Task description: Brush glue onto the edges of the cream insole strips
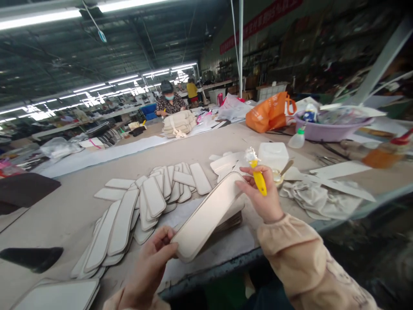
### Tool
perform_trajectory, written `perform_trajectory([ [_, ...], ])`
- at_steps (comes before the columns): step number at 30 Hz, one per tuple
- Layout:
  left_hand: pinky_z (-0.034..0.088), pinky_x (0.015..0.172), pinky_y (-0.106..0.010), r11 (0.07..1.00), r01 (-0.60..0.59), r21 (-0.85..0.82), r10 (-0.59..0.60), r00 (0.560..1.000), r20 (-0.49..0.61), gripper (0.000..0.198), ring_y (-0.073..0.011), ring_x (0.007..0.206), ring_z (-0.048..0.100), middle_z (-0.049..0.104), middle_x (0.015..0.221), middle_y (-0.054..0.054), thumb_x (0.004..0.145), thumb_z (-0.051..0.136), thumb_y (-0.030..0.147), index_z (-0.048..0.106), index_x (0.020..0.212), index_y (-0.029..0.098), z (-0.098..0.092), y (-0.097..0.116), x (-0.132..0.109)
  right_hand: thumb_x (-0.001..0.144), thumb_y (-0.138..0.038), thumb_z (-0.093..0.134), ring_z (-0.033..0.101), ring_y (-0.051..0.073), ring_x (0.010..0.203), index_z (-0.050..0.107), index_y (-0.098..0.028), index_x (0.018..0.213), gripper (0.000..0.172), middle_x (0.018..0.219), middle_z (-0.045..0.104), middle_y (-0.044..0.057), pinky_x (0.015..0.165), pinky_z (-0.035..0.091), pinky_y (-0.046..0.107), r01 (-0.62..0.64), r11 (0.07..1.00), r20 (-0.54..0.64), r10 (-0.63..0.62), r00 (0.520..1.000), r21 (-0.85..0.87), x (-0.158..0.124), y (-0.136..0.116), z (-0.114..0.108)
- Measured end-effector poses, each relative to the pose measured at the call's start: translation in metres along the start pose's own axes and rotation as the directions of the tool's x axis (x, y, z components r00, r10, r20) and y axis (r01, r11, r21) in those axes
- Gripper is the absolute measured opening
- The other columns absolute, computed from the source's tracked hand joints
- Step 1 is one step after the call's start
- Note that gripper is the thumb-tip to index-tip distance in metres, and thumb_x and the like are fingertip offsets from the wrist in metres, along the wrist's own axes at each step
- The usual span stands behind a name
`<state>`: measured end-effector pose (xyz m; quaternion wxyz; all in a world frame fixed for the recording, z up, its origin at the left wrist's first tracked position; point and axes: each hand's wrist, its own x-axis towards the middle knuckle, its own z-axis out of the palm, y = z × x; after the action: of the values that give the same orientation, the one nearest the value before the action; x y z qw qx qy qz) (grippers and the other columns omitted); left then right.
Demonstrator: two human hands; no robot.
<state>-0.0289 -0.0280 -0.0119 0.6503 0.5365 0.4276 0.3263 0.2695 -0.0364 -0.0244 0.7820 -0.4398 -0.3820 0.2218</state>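
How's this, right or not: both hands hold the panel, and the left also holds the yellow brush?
Wrong hand: the right hand, not the left hand, also holds the yellow brush, as the head view shows. Both hands do hold the panel.

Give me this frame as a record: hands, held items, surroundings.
left hand: holds near end of pale panel
right hand: holds panel's far end, plus yellow-handled tool with white-coated tip
left of held panel: overlapping similar panels
right side: crumpled cloth, orange bag, purple basin
background: another person behind tied bundle
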Motion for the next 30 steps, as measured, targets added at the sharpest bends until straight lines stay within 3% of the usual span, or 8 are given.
perform_trajectory([
  [3, 0.042, 0.063, -0.025, 0.991, 0.084, -0.102, -0.060, 0.974, 0.218, 0.030, -0.0143, 0.070, 0.052, 0.058, 0.077, 0.000, 0.068, 0.074, 0.028, 0.057, 0.091, 0.019, 0.017, 0.001, -0.005, 0.062, -0.016, 0.079, 0.063, 0.012, 0.091, 0.040, -0.028, 0.096, 0.052, 0.108, 0.066, -0.001, 0.082, 0.049, 0.028, -0.030, 0.993, -0.025, 0.033, 0.999, 0.114, 0.008, -0.016, 0.000],
  [6, 0.045, 0.069, -0.028, 0.967, 0.204, -0.154, -0.119, 0.891, 0.437, 0.056, -0.0221, 0.085, 0.059, 0.065, 0.091, -0.006, 0.061, 0.076, 0.029, 0.060, 0.114, 0.019, 0.042, -0.003, -0.007, 0.061, -0.019, 0.080, 0.064, 0.011, 0.081, 0.038, -0.028, 0.093, 0.054, 0.110, 0.067, -0.001, 0.074, 0.051, 0.026, -0.087, 0.976, 0.018, 0.085, 0.996, 0.198, 0.008, -0.029, 0.002],
  [9, 0.046, 0.063, -0.028, 0.922, 0.312, -0.229, -0.158, 0.843, 0.514, 0.058, -0.0249, 0.083, 0.064, 0.068, 0.090, -0.009, 0.063, 0.075, 0.038, 0.064, 0.116, 0.017, 0.072, -0.013, -0.006, 0.061, -0.021, 0.080, 0.061, 0.009, 0.067, 0.037, -0.028, 0.091, 0.053, 0.110, 0.067, -0.001, 0.068, 0.051, 0.026, -0.136, 0.970, 0.094, 0.119, 0.988, 0.203, 0.001, -0.039, 0.008],
  [16, 0.050, 0.062, -0.032, 0.873, 0.395, -0.286, -0.253, 0.868, 0.427, 0.045, -0.0217, 0.064, 0.066, 0.070, 0.073, -0.013, 0.074, 0.070, 0.049, 0.073, 0.092, 0.008, 0.119, -0.047, -0.002, 0.061, -0.028, 0.081, 0.063, 0.012, 0.073, 0.040, -0.026, 0.086, 0.048, 0.086, 0.066, -0.003, 0.064, 0.052, 0.025, -0.121, 0.985, 0.110, 0.107, 0.988, 0.124, -0.013, -0.039, 0.020],
  [19, 0.049, 0.058, -0.028, 0.891, 0.376, -0.256, -0.258, 0.881, 0.396, 0.042, -0.0181, 0.060, 0.064, 0.071, 0.074, -0.014, 0.079, 0.068, 0.046, 0.073, 0.090, 0.006, 0.119, -0.052, -0.002, 0.072, -0.041, 0.074, 0.064, 0.014, 0.073, 0.039, -0.027, 0.088, 0.041, 0.078, 0.064, -0.004, 0.062, 0.051, 0.025, -0.153, 0.977, 0.051, 0.147, 0.988, 0.151, -0.011, -0.032, 0.012],
  [22, 0.047, 0.056, -0.026, 0.908, 0.349, -0.234, -0.260, 0.904, 0.339, 0.041, -0.0153, 0.058, 0.062, 0.071, 0.075, -0.013, 0.081, 0.066, 0.045, 0.073, 0.092, 0.006, 0.115, -0.051, 0.000, 0.083, -0.050, 0.061, 0.066, 0.016, 0.082, 0.039, -0.026, 0.090, 0.033, 0.093, 0.068, 0.001, 0.060, 0.051, 0.025, -0.268, 0.953, 0.084, 0.258, 0.962, 0.143, -0.011, -0.027, 0.003],
  [26, 0.046, 0.055, -0.025, 0.923, 0.310, -0.226, -0.242, 0.928, 0.284, 0.043, -0.0149, 0.057, 0.061, 0.071, 0.074, -0.012, 0.080, 0.067, 0.047, 0.073, 0.090, 0.006, 0.113, -0.047, 0.004, 0.073, -0.040, 0.075, 0.064, 0.014, 0.080, 0.038, -0.027, 0.091, 0.043, 0.106, 0.065, 0.001, 0.067, 0.052, 0.027, -0.229, 0.972, 0.169, 0.219, 0.961, 0.043, -0.016, -0.023, 0.004],
  [30, 0.044, 0.051, -0.023, 0.922, 0.314, -0.227, -0.267, 0.939, 0.216, 0.045, -0.0136, 0.054, 0.058, 0.069, 0.069, -0.010, 0.076, 0.071, 0.049, 0.072, 0.092, 0.007, 0.115, -0.048, 0.006, 0.066, -0.035, 0.080, 0.057, 0.010, 0.067, 0.040, -0.026, 0.089, 0.047, 0.087, 0.059, -0.005, 0.063, 0.048, 0.024, -0.149, 0.986, 0.164, 0.160, 0.974, -0.077, -0.020, -0.016, 0.010],
])
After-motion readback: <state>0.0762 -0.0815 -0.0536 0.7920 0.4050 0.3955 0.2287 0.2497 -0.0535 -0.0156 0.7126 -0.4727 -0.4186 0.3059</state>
